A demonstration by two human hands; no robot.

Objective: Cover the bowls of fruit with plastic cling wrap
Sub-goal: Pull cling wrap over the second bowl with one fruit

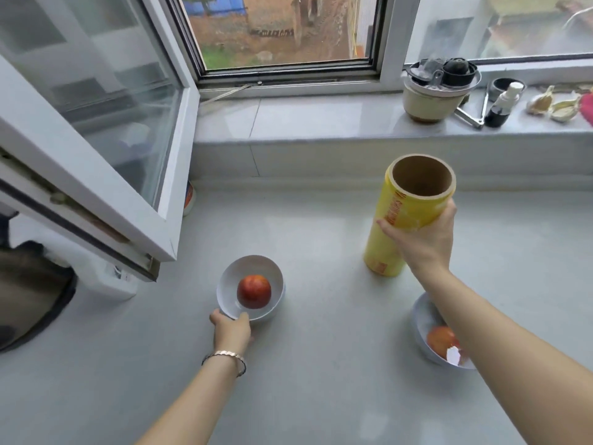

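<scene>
Roll and bowls before wrapping

Cling wrap roll [398, 213] stands on worktop [321, 380]; right grip [420, 239] curled round its upper half; left grip [231, 329] holds near rim of bowl [231, 274] with fruit [254, 291], left of roll; second bowl [418, 319] nearer than roll. Roll probably stiff, light, slick: hold mid-barrel; film flimsy, clingy.

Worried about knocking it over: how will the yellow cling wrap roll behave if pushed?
Tall, narrow and on end, the cling wrap roll probably tips easily if the right hand lets go. As a cylinder, it would likely roll afterwards. Its glossy film looks slippery.
</scene>
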